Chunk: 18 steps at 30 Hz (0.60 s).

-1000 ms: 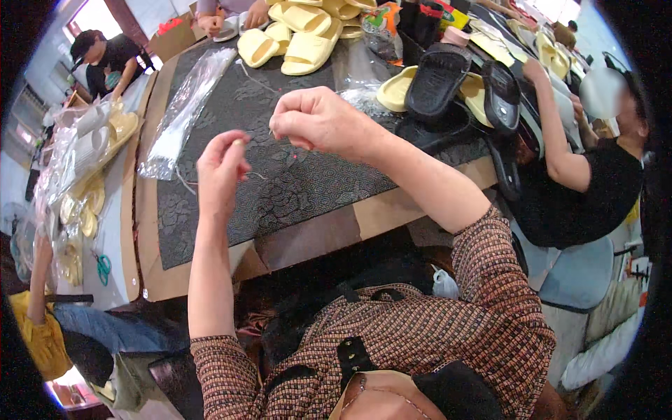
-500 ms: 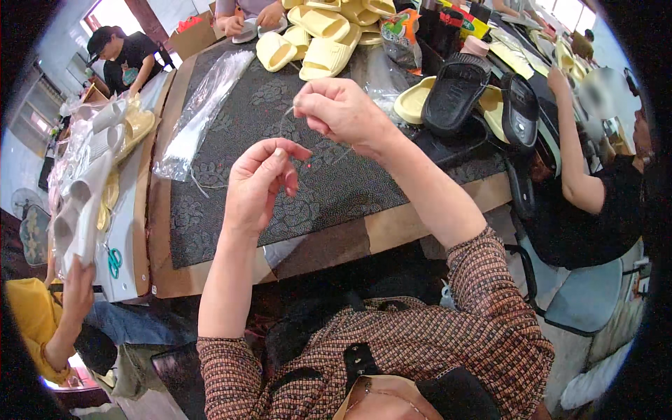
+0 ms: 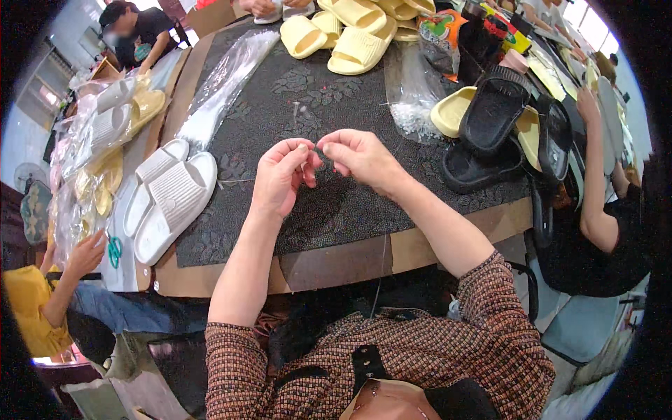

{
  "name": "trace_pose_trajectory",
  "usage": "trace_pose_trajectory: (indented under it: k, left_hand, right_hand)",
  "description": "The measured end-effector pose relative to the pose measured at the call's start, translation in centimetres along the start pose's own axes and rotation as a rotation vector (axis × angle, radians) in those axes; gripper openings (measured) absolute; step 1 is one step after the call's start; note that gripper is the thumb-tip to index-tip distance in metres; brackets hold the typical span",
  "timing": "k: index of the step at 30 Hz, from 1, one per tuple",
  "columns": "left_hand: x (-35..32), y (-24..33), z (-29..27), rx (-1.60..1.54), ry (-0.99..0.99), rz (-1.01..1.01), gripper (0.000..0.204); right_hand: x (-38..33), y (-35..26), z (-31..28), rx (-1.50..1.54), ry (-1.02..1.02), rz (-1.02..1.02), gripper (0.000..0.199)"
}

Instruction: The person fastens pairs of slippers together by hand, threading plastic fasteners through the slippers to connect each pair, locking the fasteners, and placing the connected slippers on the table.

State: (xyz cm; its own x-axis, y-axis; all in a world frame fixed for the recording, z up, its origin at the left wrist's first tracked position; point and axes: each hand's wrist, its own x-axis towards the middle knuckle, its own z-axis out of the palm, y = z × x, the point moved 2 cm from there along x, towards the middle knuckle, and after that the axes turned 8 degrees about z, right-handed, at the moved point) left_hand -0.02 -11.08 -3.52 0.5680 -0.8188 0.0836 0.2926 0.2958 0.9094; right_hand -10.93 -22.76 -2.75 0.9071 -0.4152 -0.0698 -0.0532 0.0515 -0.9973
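Across mid-frame, above a dark patterned mat on a brown table, the left hand and right hand meet, fingertips pinching something too small to identify; its axis cannot be told. Farther up lie white slippers at left, black slippers at right, yellow slippers at top, with seated workers around.

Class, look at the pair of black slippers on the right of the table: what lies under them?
The black slippers lie partly on a pale yellow slipper and on the dark patterned mat. How much more of the yellow slipper lies beneath is covered.

Counted: two white slippers; three black slippers; two clear plastic bags; one pair of green scissors.
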Motion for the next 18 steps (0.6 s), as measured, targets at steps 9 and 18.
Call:
trace_pose_trajectory:
  k: [9,18]
  left_hand:
    - [-1.1,-1.4,0.2,-0.006,-0.057,-0.104,0.013]
    - [-1.8,-1.3,-0.3,0.135,-0.162,-0.192,0.015]
  right_hand:
    - [-0.2,0.9,0.0,0.105,-0.016,0.017,0.027]
    - [-0.2,1.1,0.1,0.109,-0.073,0.036,0.019]
